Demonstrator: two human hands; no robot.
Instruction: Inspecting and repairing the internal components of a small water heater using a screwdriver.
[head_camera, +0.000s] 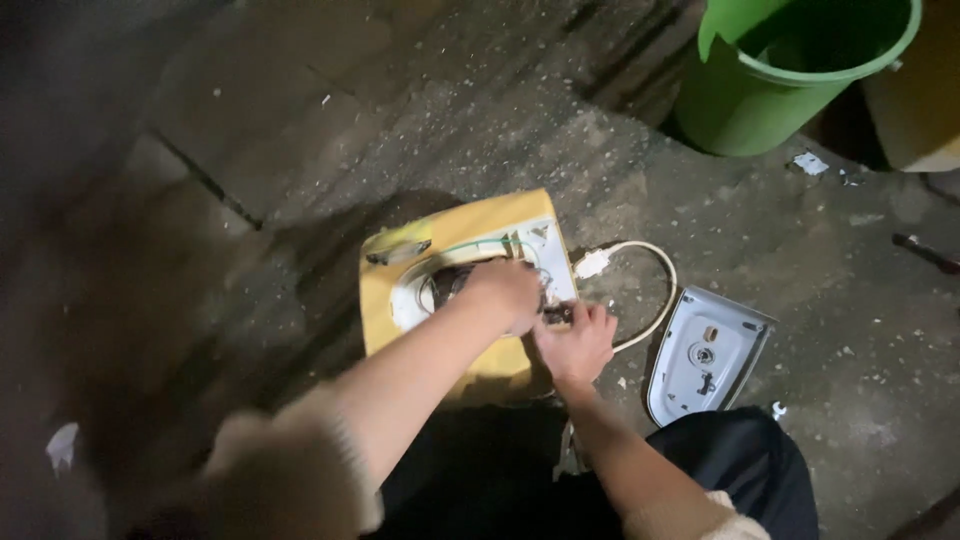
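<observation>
While the person is crouching over a rough concrete floor (780, 260), both bare hands are working on a yellow appliance (490, 225) that is lying opened up, its white inner plate (555, 255) with a round opening facing the camera. The left hand (508, 292) is reaching across from the left, its forearm crossing the yellow body, and it is curling down over the right part of the opening; whether its fingers are gripping anything I cannot tell, since the back of the hand is hiding them. The right hand (578, 342) is sitting just beside it at the appliance's right edge, fingers bent close and pinching a small dark part (557, 314) (too small and blurred to name) between the two hands. A green wire (470, 245) is running across the upper part of the white plate. A white cable (655, 275) with a white plug (592, 264) is looping out from the right edge and curving back toward the right hand. A grey-white cover panel (705, 355) is lying flat on the floor just right of the cable, apart from the appliance. A green plastic bucket (770, 85) is standing well apart at the upper right. Cream sleeve cuffs (300, 460) are showing at the bottom, pushed up the forearms.
</observation>
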